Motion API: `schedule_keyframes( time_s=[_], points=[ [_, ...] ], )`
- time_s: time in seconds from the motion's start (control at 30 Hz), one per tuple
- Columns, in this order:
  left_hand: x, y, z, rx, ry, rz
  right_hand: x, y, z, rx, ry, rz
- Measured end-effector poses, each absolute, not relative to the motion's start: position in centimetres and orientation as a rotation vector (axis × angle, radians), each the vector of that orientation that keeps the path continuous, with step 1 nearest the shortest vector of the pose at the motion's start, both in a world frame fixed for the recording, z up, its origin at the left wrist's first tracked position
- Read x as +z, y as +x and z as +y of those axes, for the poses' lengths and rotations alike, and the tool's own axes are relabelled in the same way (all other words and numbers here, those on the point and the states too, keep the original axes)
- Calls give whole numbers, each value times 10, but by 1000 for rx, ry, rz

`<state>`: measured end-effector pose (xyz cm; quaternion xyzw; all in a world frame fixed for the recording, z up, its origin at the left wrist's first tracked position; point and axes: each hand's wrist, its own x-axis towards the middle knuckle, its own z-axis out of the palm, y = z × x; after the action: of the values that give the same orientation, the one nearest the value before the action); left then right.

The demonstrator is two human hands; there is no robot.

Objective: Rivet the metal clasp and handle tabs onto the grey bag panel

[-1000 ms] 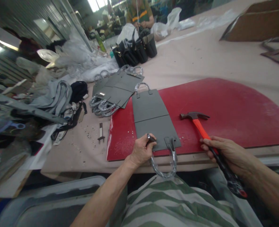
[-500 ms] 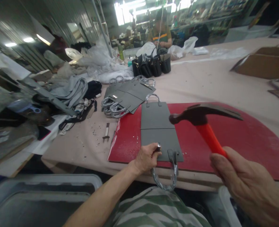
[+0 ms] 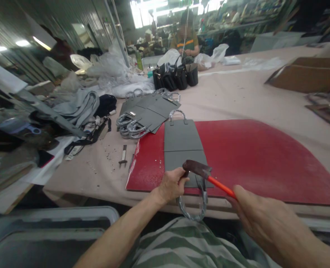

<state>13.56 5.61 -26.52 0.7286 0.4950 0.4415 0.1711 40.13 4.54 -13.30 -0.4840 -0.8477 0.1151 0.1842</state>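
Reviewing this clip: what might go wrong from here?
The hammer head sits right by the left hand, so a stray blow might hit it. The lower handle of the gray panel hangs past the red board; snagging it could shift the panel. Loose bits on the board might scratch the panel.

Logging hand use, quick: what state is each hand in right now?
Left hand: closed, over the grey panel; what it grips cannot be told behind the hammer.
Right hand: closed, holding the hammer by its orange handle.

Left grip (image 3: pixel 172 184) pinched, left forearm (image 3: pixel 126 227) slanting inward; right grip (image 3: pixel 251 209) clenched, right forearm (image 3: pixel 296 232) angled from lower right.
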Motion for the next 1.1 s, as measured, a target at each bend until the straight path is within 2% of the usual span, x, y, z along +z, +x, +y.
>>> schedule_keyframes(
  time_s=[0.17,0.33,0.4,0.47,0.53,0.6,0.7,0.8,0.97,1.1],
  points=[
    [-266,135,55,1280,2066,1414,-146,413,61,533,-1529,-2357],
    [-265,133,54,1283,2057,1387,-192,444,94,901,-1758,-2083],
    [-263,133,53,1267,2050,1380,-207,453,101,731,-1911,-2071],
    [-260,133,53,1256,2037,1372,-213,455,103,382,-1968,-2163],
    [-258,132,52,1250,2018,1364,-213,447,100,54,-1868,-2263],
    [-256,132,50,1268,2016,1341,-211,428,93,-82,-1704,-2284],
    [-257,131,49,1324,2055,1287,-214,389,77,168,-1618,-2238],
    [-257,131,47,1351,2026,1318,-224,355,59,469,-1734,-2176],
    [-253,130,46,1311,1764,1487,-236,346,45,714,-1718,-1785],
    [-253,128,47,1349,1807,1398,-237,349,49,794,-1746,-1737]
  ],
)
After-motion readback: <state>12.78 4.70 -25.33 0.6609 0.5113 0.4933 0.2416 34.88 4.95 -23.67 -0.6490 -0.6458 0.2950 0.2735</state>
